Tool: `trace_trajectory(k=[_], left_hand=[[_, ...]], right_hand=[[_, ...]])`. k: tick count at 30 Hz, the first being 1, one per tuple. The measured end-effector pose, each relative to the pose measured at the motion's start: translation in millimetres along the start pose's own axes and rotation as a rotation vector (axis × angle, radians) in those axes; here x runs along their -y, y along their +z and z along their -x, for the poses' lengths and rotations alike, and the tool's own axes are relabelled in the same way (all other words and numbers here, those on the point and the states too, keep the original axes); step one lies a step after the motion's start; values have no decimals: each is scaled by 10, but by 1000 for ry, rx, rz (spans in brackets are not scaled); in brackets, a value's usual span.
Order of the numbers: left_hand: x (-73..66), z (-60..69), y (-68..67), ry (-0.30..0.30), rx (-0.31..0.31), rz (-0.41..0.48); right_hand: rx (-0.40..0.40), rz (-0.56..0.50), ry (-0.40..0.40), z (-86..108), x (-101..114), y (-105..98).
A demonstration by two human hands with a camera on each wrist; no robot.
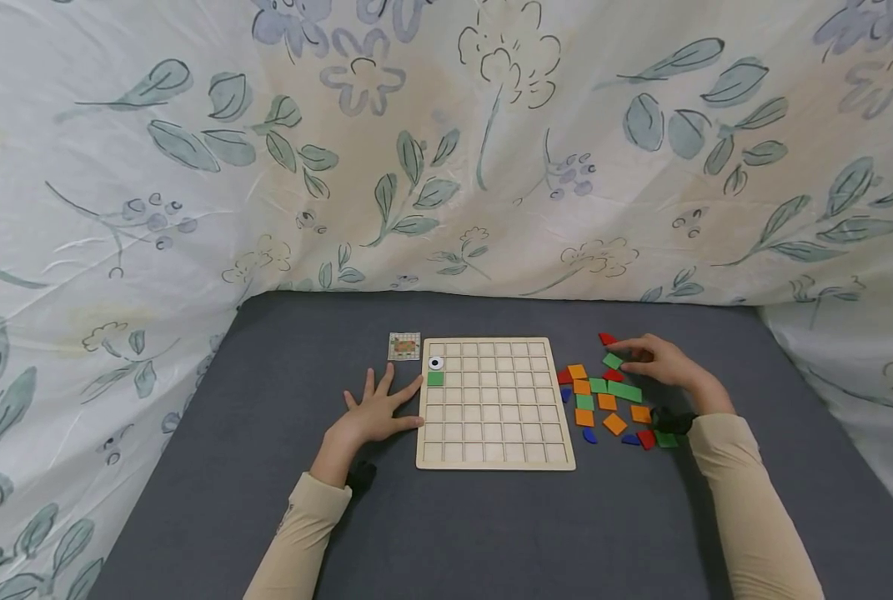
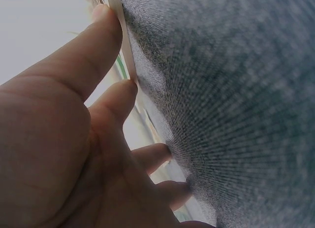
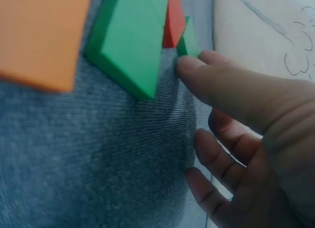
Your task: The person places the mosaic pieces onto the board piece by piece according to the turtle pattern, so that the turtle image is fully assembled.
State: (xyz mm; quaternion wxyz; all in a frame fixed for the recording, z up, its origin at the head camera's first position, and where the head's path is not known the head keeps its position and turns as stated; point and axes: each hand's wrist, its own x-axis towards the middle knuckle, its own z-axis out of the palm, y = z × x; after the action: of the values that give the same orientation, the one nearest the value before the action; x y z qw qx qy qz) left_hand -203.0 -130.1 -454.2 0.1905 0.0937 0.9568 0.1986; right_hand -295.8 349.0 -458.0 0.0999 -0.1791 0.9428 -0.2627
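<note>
A pale wooden board (image 1: 499, 404) with a raised grid lies on the dark cloth. In its left column sit a white disc with a black dot (image 1: 435, 363) and, just below, a green square (image 1: 435, 379). My left hand (image 1: 374, 414) is spread flat at the board's left side, thumb and index finger touching its edge. Over the loose pieces at the right, my right hand (image 1: 659, 362) reaches down with its thumb beside a green square (image 1: 613, 361). The index fingertip is near a red piece (image 1: 607, 339). Thumb and fingers (image 3: 211, 149) are apart, with no piece visibly gripped.
A small picture card (image 1: 404, 346) lies by the board's upper left corner. Loose orange squares (image 1: 614, 424), a long green rectangle (image 1: 624, 391), blue pieces (image 1: 590, 435) and red pieces (image 1: 646, 439) are scattered right of the board. A floral curtain (image 1: 446, 208) hangs behind the table.
</note>
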Motion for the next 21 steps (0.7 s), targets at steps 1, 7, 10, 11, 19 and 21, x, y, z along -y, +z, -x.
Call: trace_trajectory(k=[1,7,10,11,19,21], left_hand=[[0,0,-1,0,0,2],[-7,5,-2,3,2,3],[-13,8,-7,6,0,4],[-12,8,-8,7,-1,4],[-3,7,-12,9,-4,2],[-3,6,-9,8,-2,1]], right_hand=[[3,-3,-3,-5,-7,3],[5,-14,3,-30,-51,23],[-6,0,7,-28,-61,22],[-10,4,5,-27,-62,22],[-55,34,19,-16,-56,25],[-68,39,29,-18,-37,26]])
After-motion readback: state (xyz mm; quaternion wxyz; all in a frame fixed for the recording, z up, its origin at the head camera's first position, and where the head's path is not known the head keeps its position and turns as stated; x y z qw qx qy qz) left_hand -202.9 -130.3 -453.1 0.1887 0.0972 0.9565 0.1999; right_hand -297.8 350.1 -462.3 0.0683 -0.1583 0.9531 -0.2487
